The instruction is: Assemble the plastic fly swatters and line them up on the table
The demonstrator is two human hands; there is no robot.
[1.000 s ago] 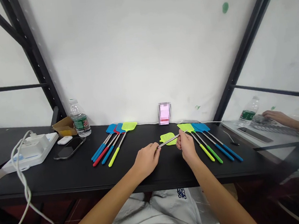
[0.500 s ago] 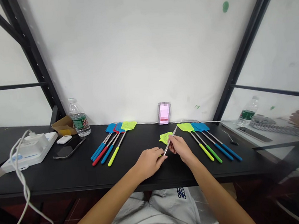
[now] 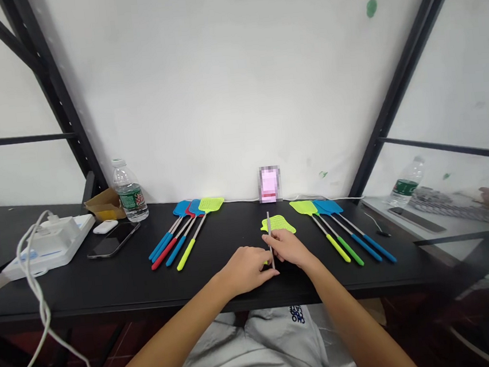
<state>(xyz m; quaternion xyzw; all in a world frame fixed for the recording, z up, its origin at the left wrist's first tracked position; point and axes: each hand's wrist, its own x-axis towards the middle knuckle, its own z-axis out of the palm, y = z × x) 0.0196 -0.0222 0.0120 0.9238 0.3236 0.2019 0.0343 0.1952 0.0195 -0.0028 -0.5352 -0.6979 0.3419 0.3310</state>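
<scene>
A slim silvery metal rod [image 3: 268,224] stands nearly straight up and away from me between my hands at the middle of the table. My right hand [image 3: 291,247] pinches it partway along. Around its lower end the fingers of my left hand [image 3: 246,271] are closed, and a small yellow-green bit shows beside them; the rest of that piece is hidden. Just behind the rod lies a loose yellow-green fly swatter head [image 3: 282,222], perforated and flat on the table.
Several fly swatters [image 3: 184,238] with blue, red and yellow handles lie at left; several more [image 3: 345,237] fan out at right. A water bottle [image 3: 130,194], phone [image 3: 114,240], white case [image 3: 105,227] and power strip [image 3: 56,248] stand further left. A blurred pink-screened object [image 3: 270,184] leans on the wall.
The rod has swung from leaning right to nearly straight. My right hand has shifted slightly left and down along it, showing more of the swatter head.
</scene>
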